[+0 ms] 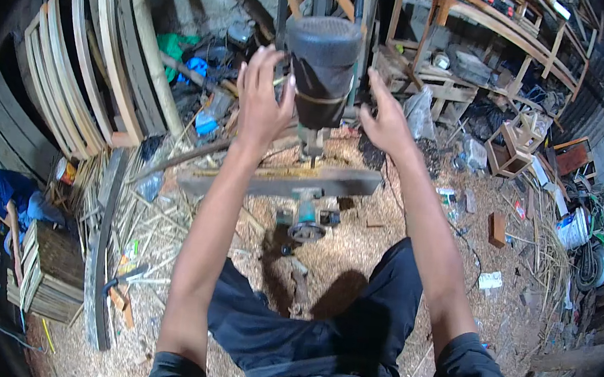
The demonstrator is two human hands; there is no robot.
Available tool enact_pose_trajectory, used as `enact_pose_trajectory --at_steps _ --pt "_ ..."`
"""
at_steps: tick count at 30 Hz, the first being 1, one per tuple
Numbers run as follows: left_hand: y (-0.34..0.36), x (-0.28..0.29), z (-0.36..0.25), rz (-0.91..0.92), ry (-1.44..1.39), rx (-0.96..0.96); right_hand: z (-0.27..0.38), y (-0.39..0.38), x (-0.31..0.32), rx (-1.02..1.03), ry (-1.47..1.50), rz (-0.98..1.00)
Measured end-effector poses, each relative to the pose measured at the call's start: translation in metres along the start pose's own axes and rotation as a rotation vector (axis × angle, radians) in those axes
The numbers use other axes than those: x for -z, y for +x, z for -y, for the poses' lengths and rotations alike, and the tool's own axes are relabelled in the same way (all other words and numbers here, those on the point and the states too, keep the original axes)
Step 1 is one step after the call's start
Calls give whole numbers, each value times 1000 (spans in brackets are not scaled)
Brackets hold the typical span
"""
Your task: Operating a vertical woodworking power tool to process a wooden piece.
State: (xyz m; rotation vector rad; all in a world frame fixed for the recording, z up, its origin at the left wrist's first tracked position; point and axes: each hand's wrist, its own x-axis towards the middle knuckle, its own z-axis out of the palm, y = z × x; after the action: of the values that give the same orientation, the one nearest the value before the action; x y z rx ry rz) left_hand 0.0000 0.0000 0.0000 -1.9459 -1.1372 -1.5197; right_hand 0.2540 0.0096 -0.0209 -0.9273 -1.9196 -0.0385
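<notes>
An upright drilling machine stands before me, its top a dark motor housing (pixel 323 60) wrapped in black with a band round it. My left hand (pixel 261 101) is raised at the housing's left side, fingers apart and holding nothing. To the right of the housing, my right hand (pixel 388 120) is lifted too, its fingers stretched out. Whether either hand touches the machine, I cannot tell. Below the housing a thin bit points down at a long wooden beam (pixel 346 184), which lies crosswise with shavings on it. A green handwheel (pixel 307 231) sits under the beam.
Wood shavings and thin offcuts cover the floor (pixel 353 259). Curved wooden frames (pixel 57 85) lean at the left, above a person in blue (pixel 14 193) beside stacked slats (pixel 54 274). A reddish wood block (pixel 496 230) lies at the right; wooden frames (pixel 492 25) stand behind.
</notes>
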Motion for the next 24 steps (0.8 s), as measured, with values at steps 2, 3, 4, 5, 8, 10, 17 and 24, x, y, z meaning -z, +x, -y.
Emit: enact_pose_trajectory --at_steps 2,3,4,5,8,10,17,24 --pt "43 -6 1 -127 -66 -77 -6 40 12 89 -28 -77" --pt "78 -20 -4 -110 -122 -66 -17 70 22 64 -73 -121" --pt "97 -29 -7 -90 -163 -55 -23 91 28 35 -28 -88" --pt "114 -38 -10 -91 -195 -65 -32 114 32 76 33 -64" --pt "131 -66 -20 54 -140 45 -66 181 18 -167 -27 -40" --pt "124 -74 -17 97 -114 138 -93 216 0 -246 41 -111" --pt "117 -78 -8 74 -147 130 -139 261 -43 -608 215 9" --pt "116 -82 -5 74 -156 102 -104 290 -4 -703 855 -128"
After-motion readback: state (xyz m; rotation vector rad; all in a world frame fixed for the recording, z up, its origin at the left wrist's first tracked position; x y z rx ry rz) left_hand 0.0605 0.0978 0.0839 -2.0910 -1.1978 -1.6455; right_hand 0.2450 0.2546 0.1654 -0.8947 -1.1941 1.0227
